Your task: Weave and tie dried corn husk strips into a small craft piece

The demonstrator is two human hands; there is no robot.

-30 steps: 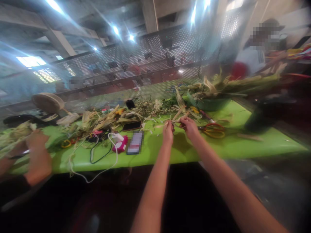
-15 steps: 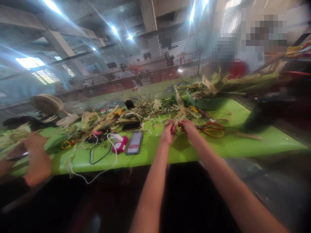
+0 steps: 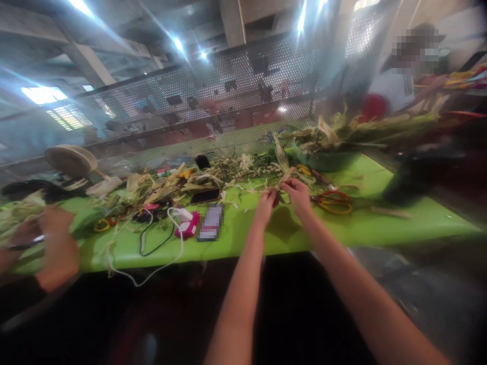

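My left hand [image 3: 267, 204] is closed on a pale, dry plant strip, which looks like corn husk, above the green table [image 3: 236, 233]. Beside it, my right hand [image 3: 297, 192] pinches the same husk piece from the right, its fingertips nearly touching the left ones. The piece between them is small and partly hidden by the fingers. Scissors with red and yellow handles [image 3: 335, 202] lie just right of my right hand. Behind both hands, a long husk [image 3: 280, 152] leans among loose plant scraps.
A pink power adapter [image 3: 187, 225] with white cables and a phone [image 3: 210, 222] lie left of my hands. Piled husks [image 3: 163, 190] stretch along the back. A green basin [image 3: 323, 158] holds long husks. Another person's hands [image 3: 57, 228] work at the far left.
My right hand has risen slightly and its fingers have shifted over the husk. My left hand has turned a little and stays beside it.
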